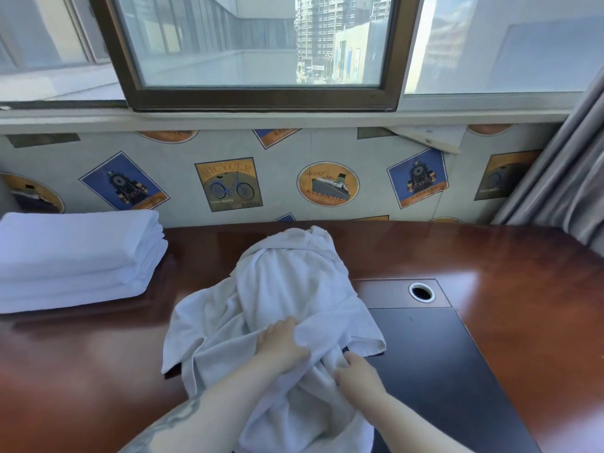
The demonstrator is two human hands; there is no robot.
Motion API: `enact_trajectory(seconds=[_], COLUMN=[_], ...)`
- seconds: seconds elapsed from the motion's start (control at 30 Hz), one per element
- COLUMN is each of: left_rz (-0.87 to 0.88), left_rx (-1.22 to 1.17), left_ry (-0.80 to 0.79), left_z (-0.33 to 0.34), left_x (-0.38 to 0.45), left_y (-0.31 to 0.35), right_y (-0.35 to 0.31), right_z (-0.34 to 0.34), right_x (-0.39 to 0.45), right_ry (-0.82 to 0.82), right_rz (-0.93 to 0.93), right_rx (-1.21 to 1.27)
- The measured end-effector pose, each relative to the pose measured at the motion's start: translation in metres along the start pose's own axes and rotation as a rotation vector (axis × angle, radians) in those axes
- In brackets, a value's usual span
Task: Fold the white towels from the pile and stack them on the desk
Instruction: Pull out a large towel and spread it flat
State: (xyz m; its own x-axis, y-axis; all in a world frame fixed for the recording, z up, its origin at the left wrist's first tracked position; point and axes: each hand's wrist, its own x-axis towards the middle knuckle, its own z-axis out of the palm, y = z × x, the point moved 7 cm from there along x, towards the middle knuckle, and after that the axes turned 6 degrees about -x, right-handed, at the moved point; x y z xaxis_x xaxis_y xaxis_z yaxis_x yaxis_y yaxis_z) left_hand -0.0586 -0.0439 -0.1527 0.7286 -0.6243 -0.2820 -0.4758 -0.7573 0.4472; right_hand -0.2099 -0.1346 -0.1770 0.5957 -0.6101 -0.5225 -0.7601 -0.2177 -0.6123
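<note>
A crumpled white towel (287, 289) lies bunched in the middle of the dark wooden desk (510, 289), its near end hanging over the front edge. My left hand (281, 341) grips a fold of the towel near its middle, fingers buried in the cloth. Just to the right and nearer, my right hand (356, 374) pinches another fold of the same towel. A stack of folded white towels (75, 256) sits on the desk at the far left.
A black inset panel (434, 371) with a round cable hole (421, 291) lies in the desk right of the towel. A papered wall with picture labels and a window stand behind. A grey curtain (562, 178) hangs at the right.
</note>
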Motion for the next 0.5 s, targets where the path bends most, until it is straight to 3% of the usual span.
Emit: enact_trajectory(seconds=[0.2,0.27,0.37,0.5], left_rz=[0.074,0.103,0.153,0.163], left_rx=[0.021,-0.034,-0.176,-0.445], left_ry=[-0.078,-0.091,-0.193,-0.476], left_z=[0.034,0.037,0.028,0.02], left_x=[-0.019,-0.027,-0.037,-0.056], left_y=[0.005,0.01,0.012,0.0], right_y=[-0.003,-0.01,-0.023,-0.042], right_z=[0.008,0.012,0.025,0.015], right_x=[0.004,0.01,0.013,0.023], right_ry=[0.017,0.019,-0.106,0.066], right_rz=[0.019,0.039,0.136,0.016], right_rx=[0.103,0.333,0.703,0.522])
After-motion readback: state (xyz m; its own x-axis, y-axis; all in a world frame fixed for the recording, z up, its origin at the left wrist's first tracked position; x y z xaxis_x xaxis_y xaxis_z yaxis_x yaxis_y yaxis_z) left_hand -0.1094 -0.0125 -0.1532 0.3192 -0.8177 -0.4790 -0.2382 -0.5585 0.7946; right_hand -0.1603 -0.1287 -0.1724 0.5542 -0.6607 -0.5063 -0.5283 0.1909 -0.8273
